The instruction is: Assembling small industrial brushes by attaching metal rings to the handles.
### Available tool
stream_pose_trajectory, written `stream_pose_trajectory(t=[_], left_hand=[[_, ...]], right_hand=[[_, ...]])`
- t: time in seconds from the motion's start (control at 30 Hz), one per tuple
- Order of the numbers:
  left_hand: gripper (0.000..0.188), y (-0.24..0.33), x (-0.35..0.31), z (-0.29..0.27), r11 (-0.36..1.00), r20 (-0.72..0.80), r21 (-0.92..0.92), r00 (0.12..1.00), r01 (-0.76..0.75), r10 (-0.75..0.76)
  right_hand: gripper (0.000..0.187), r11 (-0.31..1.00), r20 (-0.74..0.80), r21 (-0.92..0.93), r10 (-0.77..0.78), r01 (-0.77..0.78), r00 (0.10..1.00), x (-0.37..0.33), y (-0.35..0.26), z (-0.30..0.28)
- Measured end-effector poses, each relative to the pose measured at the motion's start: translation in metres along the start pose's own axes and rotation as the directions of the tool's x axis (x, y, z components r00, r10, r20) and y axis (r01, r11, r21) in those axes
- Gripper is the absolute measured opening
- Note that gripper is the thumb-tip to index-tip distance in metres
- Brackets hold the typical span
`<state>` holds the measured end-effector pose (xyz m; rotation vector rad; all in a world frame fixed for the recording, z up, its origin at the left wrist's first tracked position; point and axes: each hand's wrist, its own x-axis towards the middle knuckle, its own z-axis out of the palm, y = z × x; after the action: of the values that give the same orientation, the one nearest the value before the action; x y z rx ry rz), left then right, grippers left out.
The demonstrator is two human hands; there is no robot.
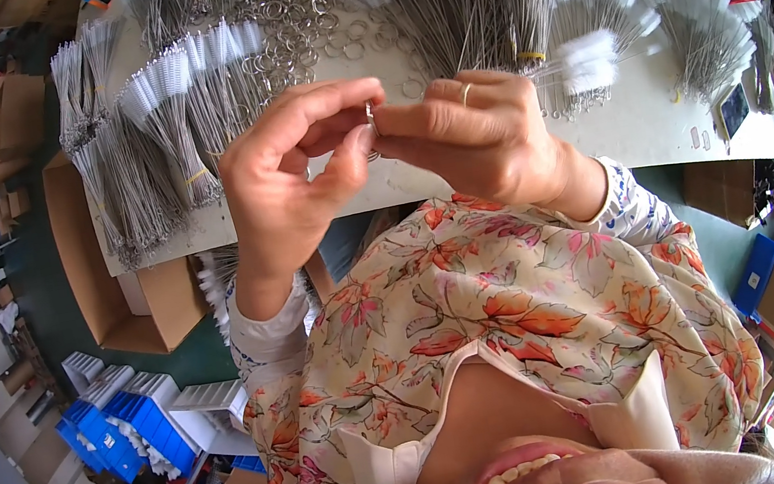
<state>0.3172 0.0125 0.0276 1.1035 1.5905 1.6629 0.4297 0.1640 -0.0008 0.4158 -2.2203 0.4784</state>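
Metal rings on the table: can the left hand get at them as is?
Likely yes: the metal rings lie loose on the table, beyond the left hand, with nothing seen blocking the way. But that hand looks busy with a small metal piece.

We look through the left of two wide fisheye cameras worn on the person's head, facing down at the desk [646, 122], whose near edge bends across the middle of the view. We hang close above the left hand [280, 173] and right hand [488, 145], with the floral garment [509, 309] filling much of the lower part and the floor [42, 312] showing past the desk's near left corner.
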Motion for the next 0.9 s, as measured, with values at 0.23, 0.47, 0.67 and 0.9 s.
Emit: stream_pose_trajectory(t=[0.23, 0.47, 0.67, 0.9], left_hand=[[0.033, -0.008, 0.002, 0.008, 0.902, -0.180, 0.221, 0.894, -0.371, 0.411], [0.031, -0.009, 0.008, 0.005, 0.843, -0.139, 0.371, 0.875, -0.389, 0.465], [0.031, -0.011, 0.004, 0.002, 0.887, -0.168, 0.280, 0.891, -0.367, 0.421], [0.030, -0.007, 0.004, -0.005, 0.901, -0.142, 0.298, 0.918, -0.316, 0.369]], right_hand=[[0.016, 0.160, 0.422, 0.722, 0.669, -0.673, 0.612, 0.021, -0.005, -0.019], [0.018, -0.004, 0.531, 0.732, 0.630, -0.682, 0.566, 0.021, 0.001, -0.012], [0.017, -0.018, 0.487, 0.779, 0.647, -0.626, 0.587, 0.023, 0.000, -0.008], [0.013, 0.102, 0.512, 0.709, 0.607, -0.698, 0.608, 0.024, 0.004, -0.009]])
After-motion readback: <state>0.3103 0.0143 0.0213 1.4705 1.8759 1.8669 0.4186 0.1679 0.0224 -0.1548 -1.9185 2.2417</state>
